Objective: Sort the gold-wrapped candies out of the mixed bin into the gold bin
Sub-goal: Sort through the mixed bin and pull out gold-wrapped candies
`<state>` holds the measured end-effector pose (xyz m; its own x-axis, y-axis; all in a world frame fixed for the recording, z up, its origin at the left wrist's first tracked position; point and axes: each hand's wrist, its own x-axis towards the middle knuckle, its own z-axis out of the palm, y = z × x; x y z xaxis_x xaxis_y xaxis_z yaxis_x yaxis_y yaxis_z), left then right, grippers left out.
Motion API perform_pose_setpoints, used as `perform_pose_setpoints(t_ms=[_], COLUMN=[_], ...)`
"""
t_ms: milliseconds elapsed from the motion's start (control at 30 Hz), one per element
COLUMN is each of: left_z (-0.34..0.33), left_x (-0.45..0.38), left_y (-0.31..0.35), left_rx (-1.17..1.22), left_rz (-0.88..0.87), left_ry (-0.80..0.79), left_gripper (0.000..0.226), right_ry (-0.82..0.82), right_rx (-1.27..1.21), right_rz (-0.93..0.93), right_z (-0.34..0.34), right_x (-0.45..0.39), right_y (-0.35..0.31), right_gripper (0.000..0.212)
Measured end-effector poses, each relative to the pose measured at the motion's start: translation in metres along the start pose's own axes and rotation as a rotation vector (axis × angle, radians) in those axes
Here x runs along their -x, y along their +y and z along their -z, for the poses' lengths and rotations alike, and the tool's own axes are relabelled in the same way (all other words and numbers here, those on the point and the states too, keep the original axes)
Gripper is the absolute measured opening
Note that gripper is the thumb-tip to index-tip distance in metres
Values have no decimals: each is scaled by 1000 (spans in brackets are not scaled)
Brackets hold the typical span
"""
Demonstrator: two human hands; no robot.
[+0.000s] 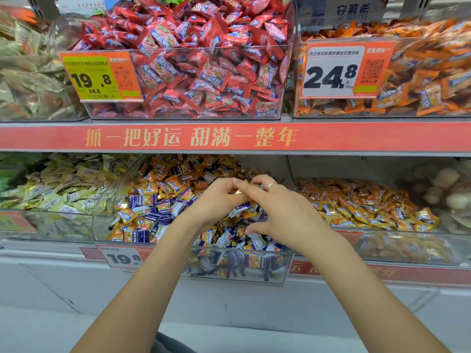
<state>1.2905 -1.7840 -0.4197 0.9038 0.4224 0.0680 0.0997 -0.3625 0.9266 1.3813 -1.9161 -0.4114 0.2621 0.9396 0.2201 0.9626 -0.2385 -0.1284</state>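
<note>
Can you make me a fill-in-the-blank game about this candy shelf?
1. Both hands, the left hand and the right hand, are over the ____ bin on the lower shelf.
2. The candies in the bin straight above are mostly ____.
3. The big white price tag reads ____.
4. The right hand wears a ____ on one finger.

Missing words: middle; red; 24.8; ring

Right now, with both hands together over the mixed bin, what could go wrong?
The left hand and right hand pinch small candies above the mixed bin; one may slip back into the pile. Purple and gold wrappers lie mixed, so a wrong one could reach the gold bin.
</note>
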Motion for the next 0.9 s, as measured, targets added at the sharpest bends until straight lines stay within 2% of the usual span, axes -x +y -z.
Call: perform_pose_setpoints(t_ms=[200, 333, 567, 733, 900], left_z=[-9, -10, -3, 0, -6], left_x=[-4, -4, 3, 3, 0], left_y=[-5, -1, 2, 2, 1], left_rx=[166, 329, 369, 358, 435], left_rz=[47, 127, 201, 230, 279], left_ry=[-5, 14, 22, 77, 48], left_gripper=[10, 18, 29, 32, 26], right_ry=[123, 152, 82, 39, 54], right_rx=[-124, -149, -143, -137, -193], right_rz=[-87, -121, -71, -24, -7], right_z=[-4, -4, 2, 2, -1], right_x=[-4, -6, -5, -6, -6], right_y=[-2, 1, 0, 1, 6], right_gripper=[49, 30, 32, 51, 51])
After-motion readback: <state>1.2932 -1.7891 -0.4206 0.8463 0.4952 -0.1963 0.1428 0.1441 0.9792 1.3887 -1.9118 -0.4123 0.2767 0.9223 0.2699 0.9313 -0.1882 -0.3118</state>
